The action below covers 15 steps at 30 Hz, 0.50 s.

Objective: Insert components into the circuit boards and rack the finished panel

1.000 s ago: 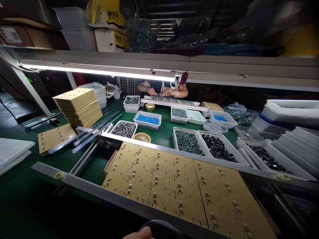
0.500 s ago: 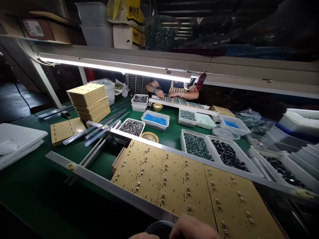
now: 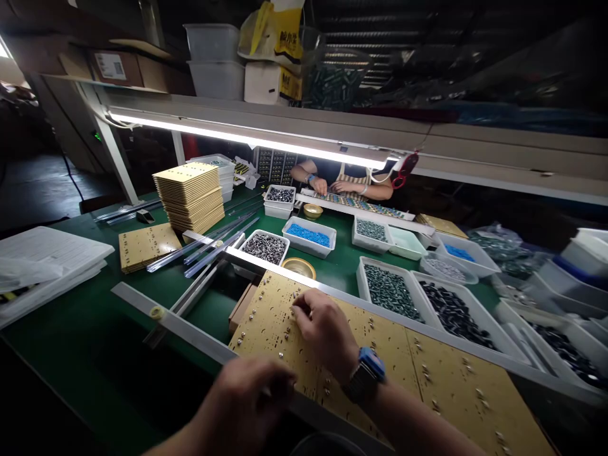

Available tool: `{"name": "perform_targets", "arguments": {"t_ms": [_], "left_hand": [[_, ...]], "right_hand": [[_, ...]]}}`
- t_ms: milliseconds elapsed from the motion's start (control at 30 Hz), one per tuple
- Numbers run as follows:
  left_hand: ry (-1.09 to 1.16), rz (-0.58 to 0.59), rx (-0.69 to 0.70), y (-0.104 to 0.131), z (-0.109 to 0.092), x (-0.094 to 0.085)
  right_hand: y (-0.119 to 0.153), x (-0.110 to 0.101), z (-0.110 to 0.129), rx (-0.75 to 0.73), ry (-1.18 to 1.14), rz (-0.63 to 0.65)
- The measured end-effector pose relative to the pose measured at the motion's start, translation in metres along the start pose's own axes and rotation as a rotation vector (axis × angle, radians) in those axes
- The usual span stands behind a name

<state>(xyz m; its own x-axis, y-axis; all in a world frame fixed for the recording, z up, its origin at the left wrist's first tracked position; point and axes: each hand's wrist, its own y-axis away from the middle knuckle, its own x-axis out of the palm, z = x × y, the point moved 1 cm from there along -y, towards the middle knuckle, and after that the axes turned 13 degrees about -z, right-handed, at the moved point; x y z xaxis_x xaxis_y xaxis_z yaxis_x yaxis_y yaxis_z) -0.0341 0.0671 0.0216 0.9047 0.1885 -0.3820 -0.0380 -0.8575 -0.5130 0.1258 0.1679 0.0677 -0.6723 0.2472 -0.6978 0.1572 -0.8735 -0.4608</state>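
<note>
Tan circuit boards (image 3: 280,329) lie edge to edge in a metal frame (image 3: 180,329), with small shiny metal parts standing on them in rows. My right hand (image 3: 325,329), with a watch on its wrist, reaches over the left board; its fingertips pinch together at the board's far part, and what they hold is hidden. Lower and nearer, my left hand (image 3: 251,392) is curled at the frame's near rail, thumb and fingers drawn together in shadow. Whatever is in it is too dark to name. A dark round container (image 3: 327,445) shows partly at the bottom edge.
Beyond the frame stand white trays of blue parts (image 3: 308,235), dark green parts (image 3: 389,291) and black parts (image 3: 456,316). Stacked tan boards (image 3: 187,196) rise at the left. A co-worker's hands (image 3: 327,185) work across the bench, beneath a lamp (image 3: 247,140).
Both hands have come up from the round container at the bottom edge. My right hand has moved forward over the left board; my left is at the near rail. The view has shifted left.
</note>
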Motion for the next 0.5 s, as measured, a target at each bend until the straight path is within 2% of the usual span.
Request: {"name": "perform_targets", "arguments": {"t_ms": [67, 133, 200, 300, 500], "left_hand": [[-0.078, -0.148, -0.047, -0.026, 0.01, -0.02], [-0.124, -0.192, -0.06, -0.052, 0.021, -0.036], [-0.164, -0.207, -0.053, -0.07, 0.033, -0.046], [-0.211, -0.186, -0.021, -0.084, 0.047, -0.047], [-0.292, -0.146, 0.027, -0.088, 0.058, -0.04]], "right_hand": [[0.0, 0.003, -0.001, -0.011, 0.036, 0.003], [0.0, 0.004, 0.0, -0.014, 0.06, -0.002], [0.0, 0.004, 0.001, -0.01, 0.079, -0.005], [-0.001, 0.004, 0.003, -0.006, 0.106, 0.0], [0.001, 0.009, 0.005, -0.028, 0.185, -0.005]]}}
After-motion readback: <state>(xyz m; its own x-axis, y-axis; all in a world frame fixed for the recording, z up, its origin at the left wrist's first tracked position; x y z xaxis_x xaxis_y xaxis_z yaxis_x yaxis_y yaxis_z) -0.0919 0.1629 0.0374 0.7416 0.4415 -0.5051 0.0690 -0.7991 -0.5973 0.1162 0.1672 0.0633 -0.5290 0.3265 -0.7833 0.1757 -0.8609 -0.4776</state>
